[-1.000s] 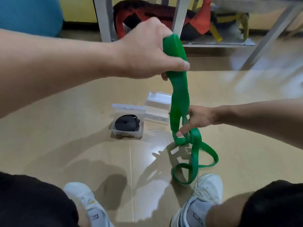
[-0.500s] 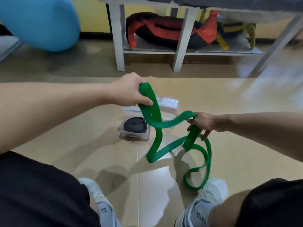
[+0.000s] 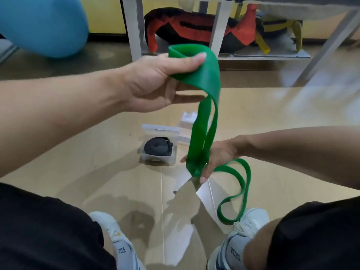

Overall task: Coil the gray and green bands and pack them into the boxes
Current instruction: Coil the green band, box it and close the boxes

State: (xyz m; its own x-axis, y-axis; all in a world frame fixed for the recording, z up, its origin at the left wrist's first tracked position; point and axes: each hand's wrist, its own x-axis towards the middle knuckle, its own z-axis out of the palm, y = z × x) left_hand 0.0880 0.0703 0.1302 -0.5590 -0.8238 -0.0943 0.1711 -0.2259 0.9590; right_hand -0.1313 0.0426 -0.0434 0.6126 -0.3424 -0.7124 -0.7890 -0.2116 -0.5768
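The left hand (image 3: 155,80) grips the top fold of the green band (image 3: 202,121), thumb pressed over it, holding it raised above the floor (image 3: 78,152). The band hangs down in a doubled strip to the right hand (image 3: 216,156), whose fingers curl round its lower part; the remainder loops down near the right shoe (image 3: 241,236). The gray band (image 3: 158,149) lies coiled inside an open clear box (image 3: 158,159) on the floor. A second clear box (image 3: 188,120) sits just behind it, partly hidden by the green band, its contents unclear.
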